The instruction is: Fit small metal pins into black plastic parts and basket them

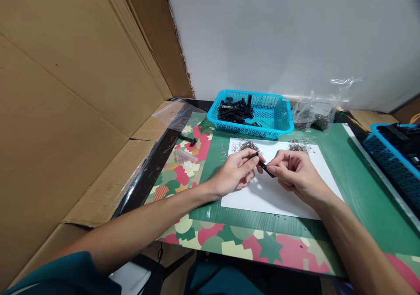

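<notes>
Over a white sheet of paper (pixel 262 194), my left hand (pixel 234 170) grips a slim black plastic part (pixel 261 164) between thumb and fingers. The part slants down to the right, toward my other hand. My right hand (pixel 297 170) is closed in a pinch, its fingertips at the lower end of that part. Whatever those fingertips pinch is too small to make out. A thin metal rod (pixel 290 161) sticks up among the curled fingers of this hand. Behind my hands lie two piles of tiny metal pieces, a left pile (pixel 248 146) and a right pile (pixel 299 146).
A blue basket (pixel 251 131) with black parts stands at the back, beside clear bags (pixel 316 118) of small metal pieces. Another blue basket (pixel 390 148) is at right. One black part (pixel 189 140) and a small plastic bag (pixel 185 157) lie left. Cardboard (pixel 82 89) walls the left side.
</notes>
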Motion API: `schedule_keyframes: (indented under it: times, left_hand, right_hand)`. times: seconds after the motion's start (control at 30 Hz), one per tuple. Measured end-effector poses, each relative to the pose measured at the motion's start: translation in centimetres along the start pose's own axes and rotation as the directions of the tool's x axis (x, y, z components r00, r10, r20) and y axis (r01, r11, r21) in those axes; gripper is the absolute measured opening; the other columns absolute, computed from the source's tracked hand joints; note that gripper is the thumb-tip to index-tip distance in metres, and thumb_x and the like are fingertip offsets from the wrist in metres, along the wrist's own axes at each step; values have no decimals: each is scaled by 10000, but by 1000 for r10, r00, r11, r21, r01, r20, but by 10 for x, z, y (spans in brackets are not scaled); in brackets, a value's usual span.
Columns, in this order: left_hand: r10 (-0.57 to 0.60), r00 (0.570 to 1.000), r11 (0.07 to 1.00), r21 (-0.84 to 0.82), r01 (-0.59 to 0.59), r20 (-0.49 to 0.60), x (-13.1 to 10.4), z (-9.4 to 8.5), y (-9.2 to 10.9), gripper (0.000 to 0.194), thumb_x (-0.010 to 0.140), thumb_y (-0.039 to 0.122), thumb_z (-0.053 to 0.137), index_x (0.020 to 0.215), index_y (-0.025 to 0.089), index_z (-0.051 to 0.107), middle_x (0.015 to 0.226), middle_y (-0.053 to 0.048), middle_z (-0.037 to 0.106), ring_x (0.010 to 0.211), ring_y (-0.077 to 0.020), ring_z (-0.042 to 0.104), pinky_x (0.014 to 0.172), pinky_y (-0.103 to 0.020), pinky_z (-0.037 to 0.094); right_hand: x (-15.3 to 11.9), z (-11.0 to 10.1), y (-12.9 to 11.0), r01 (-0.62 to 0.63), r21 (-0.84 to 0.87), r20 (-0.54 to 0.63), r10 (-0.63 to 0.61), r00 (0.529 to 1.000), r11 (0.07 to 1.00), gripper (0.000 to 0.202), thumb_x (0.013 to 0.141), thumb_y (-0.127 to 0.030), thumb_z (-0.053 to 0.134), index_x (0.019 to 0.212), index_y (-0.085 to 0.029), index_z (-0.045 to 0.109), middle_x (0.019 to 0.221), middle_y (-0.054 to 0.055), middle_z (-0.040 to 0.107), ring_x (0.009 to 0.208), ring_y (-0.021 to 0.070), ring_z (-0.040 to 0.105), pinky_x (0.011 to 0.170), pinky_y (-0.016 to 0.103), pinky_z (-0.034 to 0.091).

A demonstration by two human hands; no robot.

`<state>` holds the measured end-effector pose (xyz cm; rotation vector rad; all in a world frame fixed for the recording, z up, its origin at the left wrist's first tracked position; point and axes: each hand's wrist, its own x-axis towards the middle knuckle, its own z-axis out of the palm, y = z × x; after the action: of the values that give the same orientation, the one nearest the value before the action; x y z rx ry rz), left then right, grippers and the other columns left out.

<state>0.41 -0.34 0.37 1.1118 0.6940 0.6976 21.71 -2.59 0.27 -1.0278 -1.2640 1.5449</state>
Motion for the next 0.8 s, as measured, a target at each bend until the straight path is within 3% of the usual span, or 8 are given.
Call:
schedule_keyframes:
  times: [0.1, 0.2, 0.37, 0.57, 0.8]
  left_hand:
    - [-29, 999, 1000, 4, 29, 37, -1, -3, -2, 491, 995, 660, 598, 1067, 175, 612, 811, 3, 580, 487, -56, 395, 375, -172, 248]
    - [-49, 996, 999, -7, 49, 74, -2, -4, -2, 507, 999, 681, 573, 1016, 176, 602, 774, 0, 576, 493, -64, 398, 397, -180, 247]
    - [-49, 993, 996, -67, 56, 103, -2, -1, -2, 509, 987, 680, 601, 966, 173, 567, 752, -9, 615, 471, -51, 345, 417, -195, 231]
    - [-32, 997, 997, -66, 37, 71, -1, 3, -2, 520, 971, 677, 637, 934, 166, 550, 714, 1, 597, 464, -54, 361, 417, -204, 216]
    - [-45, 997, 999, 20, 44, 60, -2, 5, 0, 534, 974, 684, 629, 915, 158, 560, 708, 3, 598, 481, -63, 419, 416, -199, 257]
  right_hand:
    - [0, -1, 0, 28, 2, -35, -28, 999, 1000, 301, 846, -445, 865, 833, -171, 741, 506, -109, 331, 431, 50, 238, 405, 220, 212]
    - [-1, 0, 0, 110, -111, -91, -120, 989, 988, 255, 871, -422, 844, 871, -176, 777, 515, -102, 312, 449, 68, 267, 428, 238, 231]
    - [-3, 11, -5, 267, -347, -243, -362, 900, 899, 196, 873, -377, 820, 847, -184, 798, 531, -79, 328, 484, 96, 301, 477, 269, 258]
    - [-6, 19, -5, 329, -454, -194, -452, 871, 828, 121, 898, -303, 777, 866, -191, 810, 541, -76, 323, 499, 98, 293, 512, 283, 234]
    - [-6, 23, -3, 346, -487, -125, -456, 881, 802, 146, 925, -323, 748, 891, -193, 805, 545, -77, 313, 510, 103, 279, 520, 288, 232]
